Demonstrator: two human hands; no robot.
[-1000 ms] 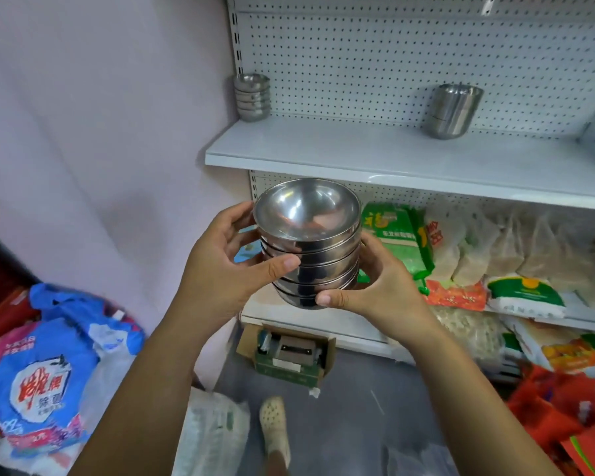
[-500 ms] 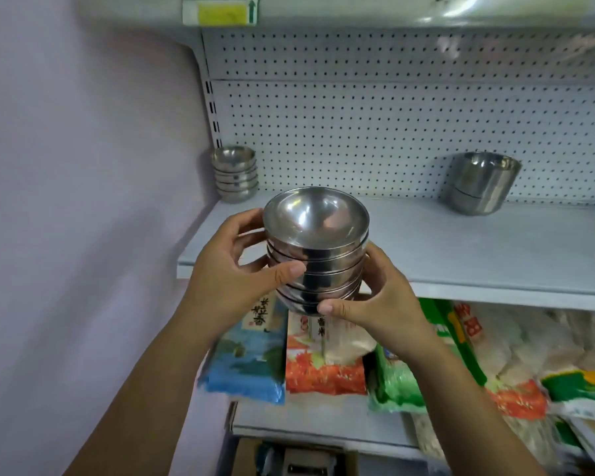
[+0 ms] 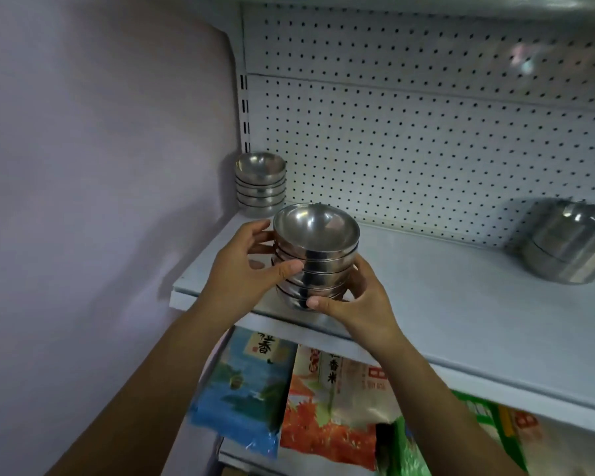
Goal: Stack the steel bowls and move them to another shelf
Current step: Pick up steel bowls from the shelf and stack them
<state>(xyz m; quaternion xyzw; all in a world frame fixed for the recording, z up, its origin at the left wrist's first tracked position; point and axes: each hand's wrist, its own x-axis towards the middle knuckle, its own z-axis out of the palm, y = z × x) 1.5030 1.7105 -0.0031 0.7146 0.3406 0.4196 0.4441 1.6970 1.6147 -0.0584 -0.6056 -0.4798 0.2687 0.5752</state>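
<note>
My left hand and right hand clasp the nested stack of shiny steel bowls above the white shelf; setting-down remains.

A white metal shelf with a perforated back panel carries a stack of small steel bowls in its back left corner. Far to the right, near the back, stands a pair of larger nested steel bowls.
</note>
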